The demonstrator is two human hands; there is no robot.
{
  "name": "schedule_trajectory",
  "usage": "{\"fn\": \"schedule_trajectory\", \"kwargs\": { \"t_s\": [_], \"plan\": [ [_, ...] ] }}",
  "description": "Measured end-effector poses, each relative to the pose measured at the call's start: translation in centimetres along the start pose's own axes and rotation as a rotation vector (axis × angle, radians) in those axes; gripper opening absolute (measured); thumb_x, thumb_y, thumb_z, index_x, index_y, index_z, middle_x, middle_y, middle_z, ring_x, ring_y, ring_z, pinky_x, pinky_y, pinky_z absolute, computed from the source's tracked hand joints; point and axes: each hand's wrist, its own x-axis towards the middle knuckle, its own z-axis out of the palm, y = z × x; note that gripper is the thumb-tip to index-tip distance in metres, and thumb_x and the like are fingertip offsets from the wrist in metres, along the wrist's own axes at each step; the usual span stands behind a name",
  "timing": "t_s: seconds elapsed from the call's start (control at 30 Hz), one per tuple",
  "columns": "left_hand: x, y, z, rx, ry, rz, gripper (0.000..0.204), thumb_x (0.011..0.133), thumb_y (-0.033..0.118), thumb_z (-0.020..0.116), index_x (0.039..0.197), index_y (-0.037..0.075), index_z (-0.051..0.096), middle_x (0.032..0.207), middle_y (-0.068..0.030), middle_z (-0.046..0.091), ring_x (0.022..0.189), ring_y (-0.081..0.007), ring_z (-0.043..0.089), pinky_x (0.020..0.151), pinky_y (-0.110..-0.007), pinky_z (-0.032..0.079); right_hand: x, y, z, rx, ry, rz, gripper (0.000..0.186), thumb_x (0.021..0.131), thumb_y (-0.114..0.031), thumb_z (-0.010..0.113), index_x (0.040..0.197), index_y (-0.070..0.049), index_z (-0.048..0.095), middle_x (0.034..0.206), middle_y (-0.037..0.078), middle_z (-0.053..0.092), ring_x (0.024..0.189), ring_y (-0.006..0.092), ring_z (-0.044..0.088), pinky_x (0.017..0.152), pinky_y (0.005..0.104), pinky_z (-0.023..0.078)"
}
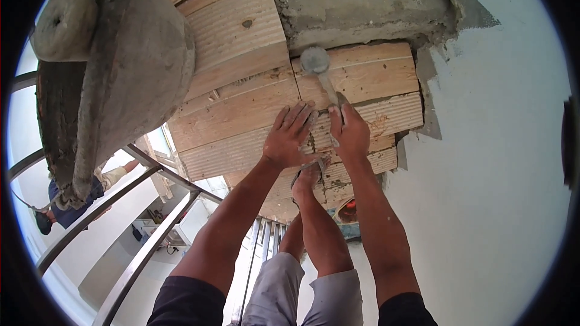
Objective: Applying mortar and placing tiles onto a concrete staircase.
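My right hand (351, 134) is closed round the handle of a mallet (315, 60). The mallet's round grey head rests over or just above a wood-look stair tile (374, 72). Beside it, my left hand (289, 137) lies with spread fingers on the tiles, holding nothing. Pale dust or mortar coats the fingertips. The tiles have smooth tan bands and ribbed strips (386, 115). A dark joint runs between the left and right tiles, near both hands. I cannot tell whether the mallet head touches the tile.
A large mortar-stained bucket (145, 54) stands at the upper left. Bare cement steps (368, 6) rise beyond the tiles. A metal railing (130, 229) borders the left, with a person (75, 199) below it. My sandalled foot (308, 175) is on a lower step; a white wall (483, 175) runs along the right.
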Motion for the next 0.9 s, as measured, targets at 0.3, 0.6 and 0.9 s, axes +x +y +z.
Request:
{"fn": "schedule_trajectory", "kwargs": {
  "t_s": [0.3, 0.6, 0.9],
  "plan": [
    [-0.1, 0.0, -0.1, 0.005, -0.014, 0.007, 0.106, 0.069, 0.068, 0.084, 0.146, 0.0, 0.06, 0.167, -0.0165, 0.045, 0.154, -0.0359, 0.041, 0.126, -0.057, 0.031, -1.6, 1.4, -1.0, 0.021, 0.033, 0.079, 0.028, 0.102, -0.02, 0.068, 0.124, -0.002, 0.071, 0.098, 0.022, 0.075, 0.084, 0.0436, 0.073, 0.073, 0.0457, 0.06],
    [-0.1, 0.1, 0.3, -0.024, 0.025, -0.013, 0.111, 0.067, 0.07, 0.085, 0.15, 0.001, 0.057, 0.167, -0.0151, 0.046, 0.155, -0.0354, 0.041, 0.127, -0.057, 0.031, -11.5, 2.0, -4.2, 0.503, 0.136, 0.168, 0.018, 0.108, -0.015, 0.063, 0.109, 0.002, 0.066, 0.078, 0.009, 0.061, 0.066, 0.0128, 0.055, 0.06, 0.0334, 0.047],
    [-0.1, 0.1, 0.0, 0.033, -0.03, -0.004, 0.106, 0.071, 0.068, 0.085, 0.149, 0.002, 0.058, 0.166, -0.0157, 0.046, 0.155, -0.0366, 0.04, 0.127, -0.057, 0.031, -14.6, 3.6, -2.2, 0.346, -0.031, 0.153, 0.025, 0.111, -0.019, 0.057, 0.094, -0.001, 0.055, 0.071, 0.008, 0.051, 0.063, 0.0121, 0.046, 0.057, 0.0355, 0.04]
  ]
}}
